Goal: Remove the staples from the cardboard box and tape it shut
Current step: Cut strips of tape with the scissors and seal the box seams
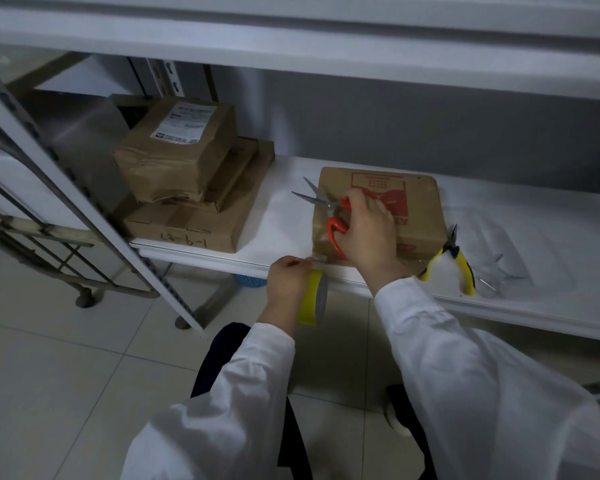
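Note:
A flat cardboard box point(420, 206) with red print lies on the white shelf point(281, 223). My right hand point(368, 230) rests over the box's left part and grips red-handled scissors point(329, 211), whose blades stand apart and point up-left. In front of the shelf's front edge, my left hand point(288, 282) holds a yellow roll of tape point(314, 297) and pinches a strip of tape that runs to the box's near left corner. Yellow-handled pliers point(452, 263) lie just right of the box.
A stack of brown parcels and flat boxes point(187, 174) fills the shelf's left end. A clear plastic tray point(506, 268) sits right of the pliers. A slanted metal rack upright point(84, 202) stands at left, and a blue basket point(250, 280) shows under the shelf.

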### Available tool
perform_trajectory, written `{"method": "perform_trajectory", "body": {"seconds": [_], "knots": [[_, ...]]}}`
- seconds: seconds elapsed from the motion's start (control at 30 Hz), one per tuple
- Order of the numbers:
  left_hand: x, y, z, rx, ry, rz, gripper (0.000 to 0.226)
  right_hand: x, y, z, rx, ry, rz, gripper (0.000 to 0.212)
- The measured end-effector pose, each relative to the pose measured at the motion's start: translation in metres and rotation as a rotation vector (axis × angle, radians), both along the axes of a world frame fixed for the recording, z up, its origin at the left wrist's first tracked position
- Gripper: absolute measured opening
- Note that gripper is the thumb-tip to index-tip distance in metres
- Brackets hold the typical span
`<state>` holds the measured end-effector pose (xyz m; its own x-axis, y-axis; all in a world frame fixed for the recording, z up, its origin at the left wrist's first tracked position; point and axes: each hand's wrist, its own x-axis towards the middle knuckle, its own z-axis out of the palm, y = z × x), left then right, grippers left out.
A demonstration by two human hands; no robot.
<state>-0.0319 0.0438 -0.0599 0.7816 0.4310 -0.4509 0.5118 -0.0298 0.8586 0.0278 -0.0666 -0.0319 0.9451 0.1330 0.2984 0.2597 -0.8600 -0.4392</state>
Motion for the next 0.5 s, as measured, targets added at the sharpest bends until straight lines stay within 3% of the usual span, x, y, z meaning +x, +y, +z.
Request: {"method": "perform_trajectory", "body": {"seconds": [0.07, 0.23, 0.37, 0.43, 0.5], "knots": [[-0.002, 0.0, -0.001, -0.011, -0.01, 0.012, 0.02, 0.001, 0.0, 0.0, 0.041, 0.019, -0.006, 0.057], [-0.008, -0.004, 0.002, -0.055, -0.018, -0.014, 0.015, -0.002, 0.001, 0.001, -0.012, -0.02, -0.009, 0.047], [-0.008, -0.002, 0.006, -0.137, -0.029, -0.003, 0.022, -0.002, -0.007, 0.012, 0.497, 0.157, -0.045, 0.039], [-0.01, -0.002, 0.011, -0.18, -0.038, 0.008, 0.02, -0.002, -0.018, 0.02, 0.563, 0.187, -0.118, 0.045], [-0.009, -0.001, 0.017, -0.248, -0.099, 0.073, 0.02, -0.004, -0.034, 0.028, 0.493, 0.171, -0.213, 0.04]]}}
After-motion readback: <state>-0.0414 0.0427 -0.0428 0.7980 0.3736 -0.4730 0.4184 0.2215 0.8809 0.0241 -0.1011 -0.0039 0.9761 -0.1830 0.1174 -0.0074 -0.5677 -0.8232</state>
